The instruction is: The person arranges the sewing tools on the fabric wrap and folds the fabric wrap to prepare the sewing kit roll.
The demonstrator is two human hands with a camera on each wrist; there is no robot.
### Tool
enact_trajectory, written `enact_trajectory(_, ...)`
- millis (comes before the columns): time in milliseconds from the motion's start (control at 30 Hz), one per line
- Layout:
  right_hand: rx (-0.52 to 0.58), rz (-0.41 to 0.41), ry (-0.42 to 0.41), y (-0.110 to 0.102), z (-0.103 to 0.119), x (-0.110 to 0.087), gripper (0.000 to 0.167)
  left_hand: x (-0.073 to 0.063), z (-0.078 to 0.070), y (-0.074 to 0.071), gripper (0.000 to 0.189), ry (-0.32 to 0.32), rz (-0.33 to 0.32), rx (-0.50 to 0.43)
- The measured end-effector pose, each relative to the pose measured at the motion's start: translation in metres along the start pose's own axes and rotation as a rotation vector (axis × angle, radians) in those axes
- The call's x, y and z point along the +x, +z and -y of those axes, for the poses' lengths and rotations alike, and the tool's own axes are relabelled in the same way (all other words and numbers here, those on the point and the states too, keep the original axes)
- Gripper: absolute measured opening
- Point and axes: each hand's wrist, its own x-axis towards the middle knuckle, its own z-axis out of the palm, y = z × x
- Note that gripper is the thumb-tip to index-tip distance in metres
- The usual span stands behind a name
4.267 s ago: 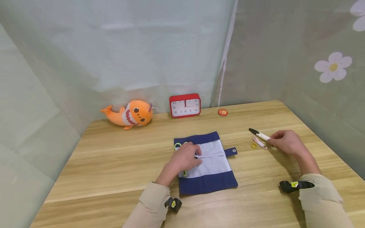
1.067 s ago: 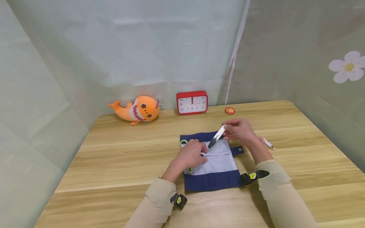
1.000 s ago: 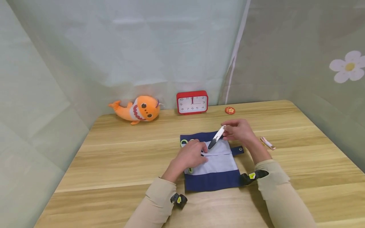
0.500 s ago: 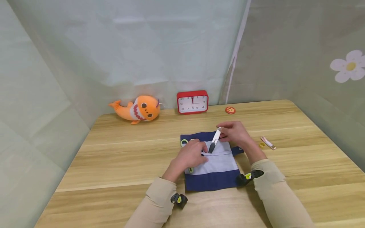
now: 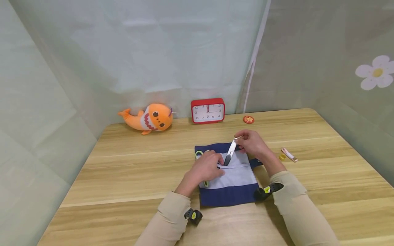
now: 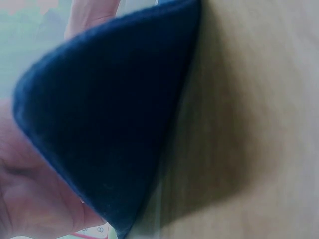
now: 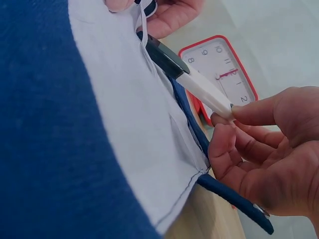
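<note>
A navy fabric pouch with a white lining (image 5: pixel 229 197) lies unfolded on the wooden table. My left hand (image 5: pixel 207 166) is over its left side, pinching the white inner pocket's edge. From behind the pouch in the left wrist view, the left palm (image 6: pixel 30 194) shows past the navy cloth (image 6: pixel 109 109). Thumb and fingers of my right hand (image 5: pixel 253 143) pinch the white end of a slim tool with a black cover (image 7: pixel 202 89). Its black end enters the pocket opening in the right wrist view. Light-green loops (image 5: pixel 198 154) show at the pouch's left, partly hidden by the left hand.
A yellow ring (image 5: pixel 282 157) and a folded pink strip (image 5: pixel 289 154) lie right of the pouch. Along the back stand an orange shark plush (image 5: pixel 150 118) and a red clock (image 5: pixel 208 111), beside a round red disc (image 5: pixel 248 119).
My right hand picked up the white tool from the right of the table and brought it left over the pouch. Its black end then went down into the pocket. The left hand stayed put.
</note>
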Motion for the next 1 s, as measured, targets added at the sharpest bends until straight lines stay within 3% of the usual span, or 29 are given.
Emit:
enact_trajectory(467, -0.044, 0.036, -0.048, 0.010, 0.005, 0.004, 0.021, 0.000, 0.002, 0.000, 0.025, -0.001, -0.003, -0.021)
enact_trajectory(1000, -0.006, 0.103, -0.097, 0.021, 0.001, 0.007, 0.018, -0.002, 0.004, -0.002, 0.024, 0.029, 0.023, -0.041)
